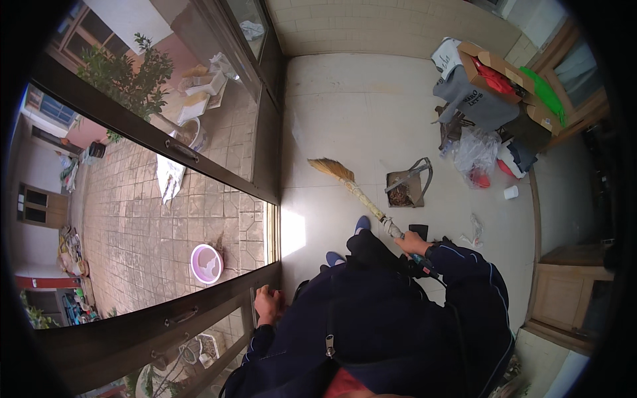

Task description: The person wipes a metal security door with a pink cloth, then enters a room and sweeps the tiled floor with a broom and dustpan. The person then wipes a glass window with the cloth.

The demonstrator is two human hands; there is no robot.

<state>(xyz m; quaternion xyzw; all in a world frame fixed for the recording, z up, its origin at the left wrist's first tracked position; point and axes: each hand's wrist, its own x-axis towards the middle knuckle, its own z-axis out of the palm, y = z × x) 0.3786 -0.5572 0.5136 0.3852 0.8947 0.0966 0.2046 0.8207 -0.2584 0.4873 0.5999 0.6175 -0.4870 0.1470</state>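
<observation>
My right hand (pixel 410 244) is wrapped round the upper end of a short broom (pixel 363 199) with a pale handle. Its straw head points away to the left, over the tiled floor. Just right of the broom lies a dustpan (pixel 417 178) with a long bent handle and brown debris in it. My left hand (pixel 267 305) is curled near the frame of the glass door, at my left side. Whether anything is inside its fingers is hidden.
A glass door (pixel 179 149) opens onto a paved yard with a pink basin (pixel 207 264). At the far right, a cardboard box (pixel 494 63), grey cloth (pixel 474 99) and plastic bag (pixel 476 152) form a heap. A white cup (pixel 511 192) lies nearby.
</observation>
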